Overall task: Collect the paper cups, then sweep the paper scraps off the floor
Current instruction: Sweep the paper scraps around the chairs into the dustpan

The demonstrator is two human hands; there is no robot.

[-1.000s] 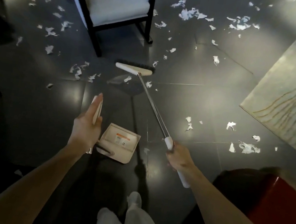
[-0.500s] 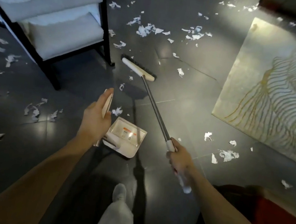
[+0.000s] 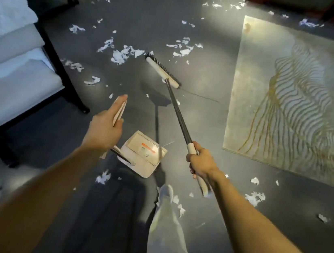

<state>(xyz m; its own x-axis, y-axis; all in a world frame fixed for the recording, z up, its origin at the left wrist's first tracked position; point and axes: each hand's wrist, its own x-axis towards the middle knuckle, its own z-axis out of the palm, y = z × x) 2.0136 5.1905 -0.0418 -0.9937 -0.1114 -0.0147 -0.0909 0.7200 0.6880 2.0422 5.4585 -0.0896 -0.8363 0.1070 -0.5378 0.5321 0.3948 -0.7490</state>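
Paper scraps [image 3: 122, 55], white and torn, strewn over dark grey tiled floor [image 3: 211, 72]. Gripped in right hand [image 3: 201, 162], fingers wrapped round: cream-gripped, dark-shafted broom [image 3: 179, 115], bristled head down beside biggest scrap pile. Held in left hand [image 3: 101, 130], forefinger straight along handle: cream plastic dustpan [image 3: 143, 155], low between both arms. Off right, pale line-patterned rug [image 3: 292, 100].

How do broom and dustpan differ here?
The broom is in the right hand, the dustpan in the left hand. The broom reaches out to the scraps; the dustpan is close in, by the leg. The broom is long and thin, the dustpan a flat tray. Both are cream.
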